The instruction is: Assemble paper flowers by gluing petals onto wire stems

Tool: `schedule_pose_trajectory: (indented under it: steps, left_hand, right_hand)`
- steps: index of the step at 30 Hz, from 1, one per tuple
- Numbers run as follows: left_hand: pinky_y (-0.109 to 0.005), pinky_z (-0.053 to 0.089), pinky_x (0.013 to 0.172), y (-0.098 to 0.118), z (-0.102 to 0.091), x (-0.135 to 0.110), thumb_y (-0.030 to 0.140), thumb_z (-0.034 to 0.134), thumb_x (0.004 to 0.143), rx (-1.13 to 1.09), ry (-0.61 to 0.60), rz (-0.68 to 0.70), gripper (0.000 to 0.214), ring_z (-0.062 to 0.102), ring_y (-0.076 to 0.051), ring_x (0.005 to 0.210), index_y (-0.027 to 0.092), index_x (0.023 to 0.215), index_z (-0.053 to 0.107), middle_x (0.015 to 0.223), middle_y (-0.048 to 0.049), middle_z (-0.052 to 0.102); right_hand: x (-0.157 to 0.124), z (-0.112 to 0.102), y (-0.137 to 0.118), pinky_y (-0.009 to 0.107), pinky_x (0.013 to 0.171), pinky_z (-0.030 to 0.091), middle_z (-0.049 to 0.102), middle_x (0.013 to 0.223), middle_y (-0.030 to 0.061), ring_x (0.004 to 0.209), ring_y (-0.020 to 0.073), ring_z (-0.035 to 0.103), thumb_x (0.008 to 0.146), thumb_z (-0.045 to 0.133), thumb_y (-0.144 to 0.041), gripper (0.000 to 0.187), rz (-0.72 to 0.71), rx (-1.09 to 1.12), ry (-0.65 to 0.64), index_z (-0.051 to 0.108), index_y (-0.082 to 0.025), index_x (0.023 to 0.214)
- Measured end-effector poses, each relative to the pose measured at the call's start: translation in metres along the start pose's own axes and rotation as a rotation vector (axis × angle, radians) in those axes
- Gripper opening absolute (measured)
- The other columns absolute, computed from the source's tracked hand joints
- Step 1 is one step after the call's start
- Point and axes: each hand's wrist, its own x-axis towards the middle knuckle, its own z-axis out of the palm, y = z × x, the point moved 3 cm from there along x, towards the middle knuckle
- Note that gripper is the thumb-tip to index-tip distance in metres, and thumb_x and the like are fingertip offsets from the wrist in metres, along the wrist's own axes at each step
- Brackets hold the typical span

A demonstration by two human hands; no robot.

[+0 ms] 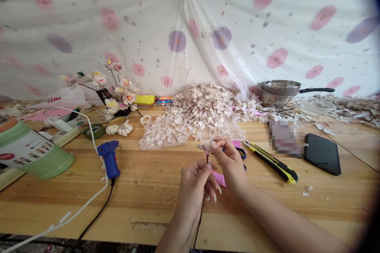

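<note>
My left hand (194,182) is closed around a thin dark stem (201,215), which runs down toward the table's front edge. At the stem's top, the fingertips of my right hand (230,162) pinch a small pale petal (207,148). Whether the petal touches the stem is hard to make out. Just behind my hands lie scissors (242,153) with dark blue handles, partly covered by my right hand. A pink strip (219,178) shows between the hands. Beyond them is a clear divided box (164,142) holding many loose petals.
A blue glue gun (109,160) with its cord stands left, near a green bucket (35,152) and green tape (93,131). Finished flowers (118,91) and a petal heap (204,104) are behind. At right lie a yellow-black utility knife (273,162), a phone (322,154) and pans (280,91).
</note>
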Motion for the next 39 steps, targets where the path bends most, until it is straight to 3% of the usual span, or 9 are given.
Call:
schedule_pose_trajectory:
  steps: [22, 29, 36, 39]
  left_hand:
    - [-0.014, 0.023, 0.028, 0.001, 0.002, -0.002, 0.042, 0.065, 0.072, 0.031, 0.003, -0.006, 0.031, 0.038, -0.004, 0.025, 0.016, 0.067, 0.049, 0.040, 0.0018, 0.057]
    - [-0.014, 0.022, 0.027, 0.000, 0.001, -0.003, 0.043, 0.065, 0.072, 0.031, 0.011, -0.014, 0.032, 0.038, -0.005, 0.025, 0.016, 0.066, 0.050, 0.040, 0.0016, 0.057]
    - [-0.013, 0.023, 0.029, 0.004, 0.001, -0.005, 0.039, 0.066, 0.075, -0.007, 0.014, 0.020, 0.030, 0.038, -0.004, 0.026, 0.016, 0.067, 0.050, 0.040, 0.0025, 0.056]
    - [-0.013, 0.024, 0.030, 0.009, 0.000, -0.010, 0.039, 0.067, 0.076, -0.045, 0.022, 0.070, 0.030, 0.039, -0.004, 0.027, 0.015, 0.068, 0.051, 0.041, 0.0027, 0.056]
  right_hand:
    - [0.003, -0.001, 0.009, 0.030, 0.063, 0.041, 0.060, 0.072, -0.0021, 0.067, 0.0148, 0.058, 0.082, 0.063, -0.041, 0.023, -0.094, -0.099, -0.044, 0.049, -0.023, 0.082]
    - [0.004, -0.005, 0.014, 0.027, 0.059, 0.042, 0.054, 0.082, -0.0019, 0.066, 0.0130, 0.054, 0.077, 0.069, -0.041, 0.030, -0.062, -0.069, 0.012, 0.049, -0.024, 0.091]
    - [0.006, -0.011, 0.004, 0.026, 0.069, 0.043, 0.052, 0.081, -0.0023, 0.071, 0.0129, 0.050, 0.078, 0.066, -0.044, 0.024, -0.042, 0.017, 0.087, 0.055, -0.024, 0.086]
    - [0.006, -0.012, 0.002, 0.025, 0.068, 0.042, 0.055, 0.085, -0.0015, 0.071, 0.0131, 0.050, 0.079, 0.064, -0.046, 0.024, -0.013, 0.079, 0.040, 0.058, -0.024, 0.086]
